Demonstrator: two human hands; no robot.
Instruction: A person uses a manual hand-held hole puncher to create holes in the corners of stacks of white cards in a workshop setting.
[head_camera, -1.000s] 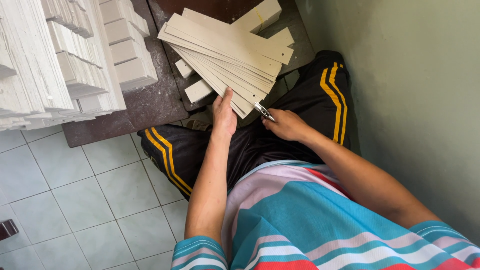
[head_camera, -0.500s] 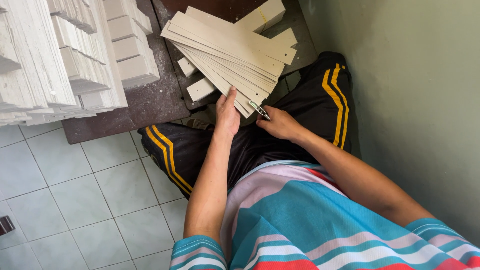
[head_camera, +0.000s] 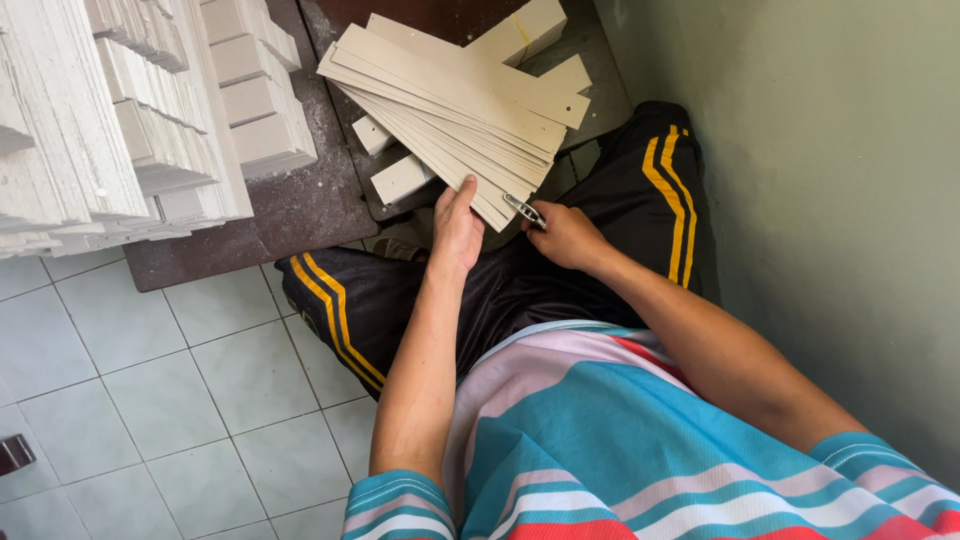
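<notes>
At the upper left of the frame, stacks of white slats (head_camera: 120, 120) are being kept on a dark board (head_camera: 300, 200), well apart from the hands. Left of centre, the near end of a fanned bundle of pale flat strips (head_camera: 450, 100) is being gripped by the left hand (head_camera: 458, 225), with the fingers curled over the bundle's lower corner. The strips are lying across small pale blocks (head_camera: 400, 178) at the upper centre of the frame, above the knees. They are judged to be thin, light and fairly stiff, yet liable to bend or snap along their length if lifted by one end alone. The smooth faces are also thought to slide over each other easily, so the fan is best pinched through its whole thickness near the corner being held. Just right of centre, a small metal tool (head_camera: 524, 211) is being clenched in the right hand (head_camera: 568, 238), its tip being held against the edge of the bundle. At the far right, a plain green wall (head_camera: 820, 200) is being faced.
</notes>
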